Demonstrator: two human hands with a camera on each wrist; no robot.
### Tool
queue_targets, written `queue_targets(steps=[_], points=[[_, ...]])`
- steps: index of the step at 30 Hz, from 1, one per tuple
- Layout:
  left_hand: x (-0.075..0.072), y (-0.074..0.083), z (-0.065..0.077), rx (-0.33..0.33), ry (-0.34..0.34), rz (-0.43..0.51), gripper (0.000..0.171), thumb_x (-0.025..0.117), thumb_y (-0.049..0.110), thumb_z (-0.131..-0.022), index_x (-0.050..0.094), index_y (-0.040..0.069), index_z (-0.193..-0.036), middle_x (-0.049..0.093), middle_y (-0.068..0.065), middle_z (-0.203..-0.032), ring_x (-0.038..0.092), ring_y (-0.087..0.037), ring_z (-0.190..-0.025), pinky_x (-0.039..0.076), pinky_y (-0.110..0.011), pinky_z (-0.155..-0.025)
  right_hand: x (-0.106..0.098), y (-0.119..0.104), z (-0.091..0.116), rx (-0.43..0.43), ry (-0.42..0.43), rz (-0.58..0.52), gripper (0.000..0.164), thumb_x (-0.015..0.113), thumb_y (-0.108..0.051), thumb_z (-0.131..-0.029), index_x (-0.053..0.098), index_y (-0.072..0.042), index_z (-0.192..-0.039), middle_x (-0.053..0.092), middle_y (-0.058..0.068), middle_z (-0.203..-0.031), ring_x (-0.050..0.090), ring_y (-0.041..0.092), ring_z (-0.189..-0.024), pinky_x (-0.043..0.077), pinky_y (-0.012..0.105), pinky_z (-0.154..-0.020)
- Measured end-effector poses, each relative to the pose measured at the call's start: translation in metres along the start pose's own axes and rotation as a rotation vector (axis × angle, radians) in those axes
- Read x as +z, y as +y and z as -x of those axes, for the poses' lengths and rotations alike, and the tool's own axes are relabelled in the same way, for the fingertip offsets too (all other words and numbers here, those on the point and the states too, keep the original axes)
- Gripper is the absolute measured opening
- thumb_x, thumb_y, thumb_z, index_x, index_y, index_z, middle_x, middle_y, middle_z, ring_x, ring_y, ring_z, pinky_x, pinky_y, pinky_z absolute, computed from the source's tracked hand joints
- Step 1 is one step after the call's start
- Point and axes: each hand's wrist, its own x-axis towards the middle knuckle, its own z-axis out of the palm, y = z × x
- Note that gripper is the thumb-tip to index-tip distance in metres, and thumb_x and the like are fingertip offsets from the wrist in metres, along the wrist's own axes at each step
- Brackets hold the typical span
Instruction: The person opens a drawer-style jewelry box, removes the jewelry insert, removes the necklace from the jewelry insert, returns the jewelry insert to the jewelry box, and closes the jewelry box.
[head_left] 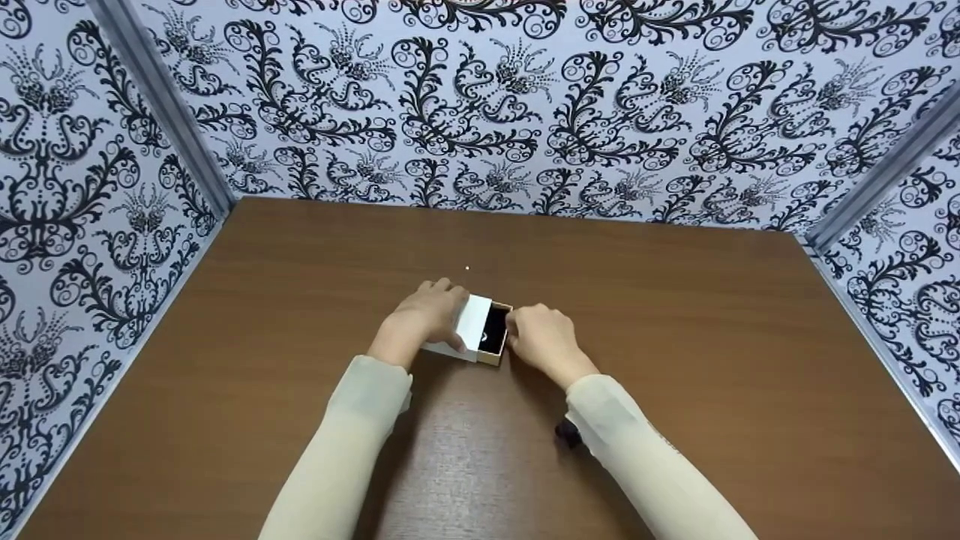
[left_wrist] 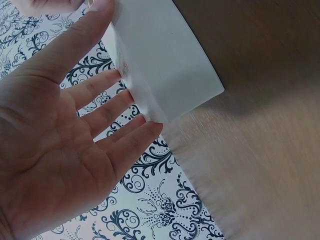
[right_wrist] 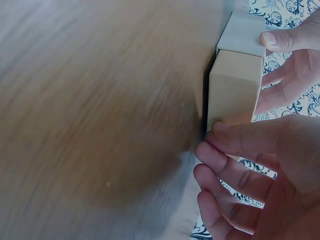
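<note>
A small white box sleeve [head_left: 472,319] lies on the table, with a tan inner tray [head_left: 490,358] partly out of its right end. Black lining [head_left: 496,322] fills the tray, and a small shiny curved piece [head_left: 484,337] shows on it. My left hand [head_left: 431,311] grips the sleeve, thumb along the near side and fingertips against the far side. At the tray's outer end, my right hand [head_left: 546,337] pinches with thumb and index finger. In the right wrist view the tray's plain side [right_wrist: 235,87] sticks out beyond the sleeve [right_wrist: 243,34].
The brown wooden table [head_left: 675,315] is bounded by walls in black-and-white scroll pattern [head_left: 487,112]. A small dark object [head_left: 568,433] lies beside my right sleeve, partly hidden by it. A tiny bright dot [head_left: 467,268] shows on the tabletop beyond the box.
</note>
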Motion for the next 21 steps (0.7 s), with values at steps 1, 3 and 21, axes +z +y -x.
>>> queue_targets(steps=[1, 3, 21], points=[[0.0, 0.0, 0.0, 0.0, 0.002, 0.004, 0.079, 0.087, 0.031, -0.075, 0.05, 0.009, -0.141, 0.046, -0.015, -0.147, 0.041, -0.038, -0.137, 0.043, -0.05, -0.11, -0.001, 0.001, 0.001, 0.0, -0.002, 0.001, 0.02, 0.068, -0.01, -0.08, 0.058, -0.016, -0.064, 0.066, 0.004, -0.069, 0.066, 0.032, -0.067, 0.053, 0.049, -0.056], [0.0, 0.0, 0.0, 0.003, 0.007, 0.007, 0.077, 0.088, 0.03, -0.075, 0.051, 0.009, -0.14, 0.047, -0.015, -0.146, 0.042, -0.038, -0.136, 0.044, -0.049, -0.11, -0.001, 0.002, 0.002, -0.001, -0.002, 0.003, 0.02, 0.068, -0.01, -0.08, 0.057, -0.016, -0.064, 0.065, 0.005, -0.068, 0.065, 0.032, -0.066, 0.053, 0.049, -0.056], [-0.003, 0.002, 0.004, 0.013, 0.0, -0.008, 0.075, 0.087, 0.029, -0.076, 0.052, 0.006, -0.139, 0.049, -0.016, -0.144, 0.042, -0.039, -0.136, 0.044, -0.049, -0.11, -0.007, 0.011, 0.007, 0.004, -0.022, 0.02, 0.022, 0.068, -0.012, -0.081, 0.056, -0.016, -0.064, 0.062, 0.005, -0.067, 0.062, 0.032, -0.064, 0.052, 0.05, -0.056]])
